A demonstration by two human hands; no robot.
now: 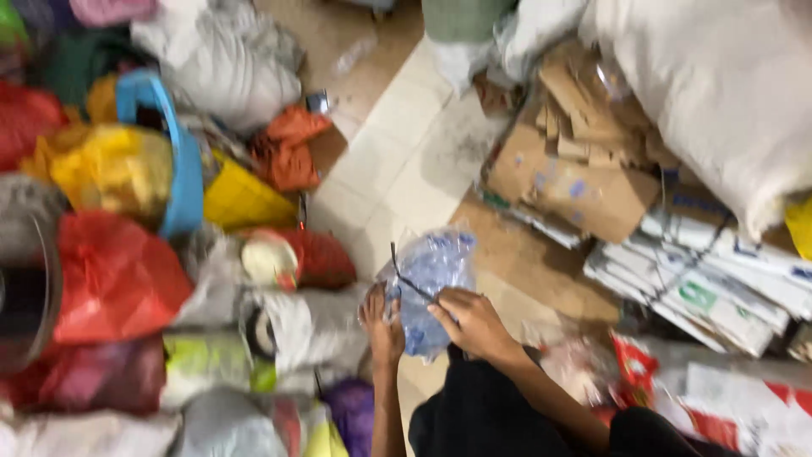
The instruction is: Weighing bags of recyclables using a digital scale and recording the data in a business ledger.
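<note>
Pale floor tiles (397, 161) form a narrow lane between two banks of sorted waste. On the left side lie stuffed plastic sacks: a red bag (110, 275), a yellow bag (114, 169) and a blue basket (173, 152). On the right side stand flattened cardboard (575, 169), tied paper bundles (719, 288) and a large white sack (719, 93).

Both hands work at the near end of the lane, over the person's dark-clothed knees. Between them is a clear plastic bag with blue print (427, 283), stuffed and standing roughly upright, its long axis running away from the person. The bag lies directly ahead of both hands and touches both.

The left hand (382, 326) is closed on the bag's lower left edge. The right hand (474, 322) has its fingers pinched together at the bag's right side, apparently on a thin dark cord (406, 275) that crosses the bag diagonally toward its top. The frame is motion-blurred, so the exact pinch cannot be confirmed. The right hand sits nearer the cord.
</note>
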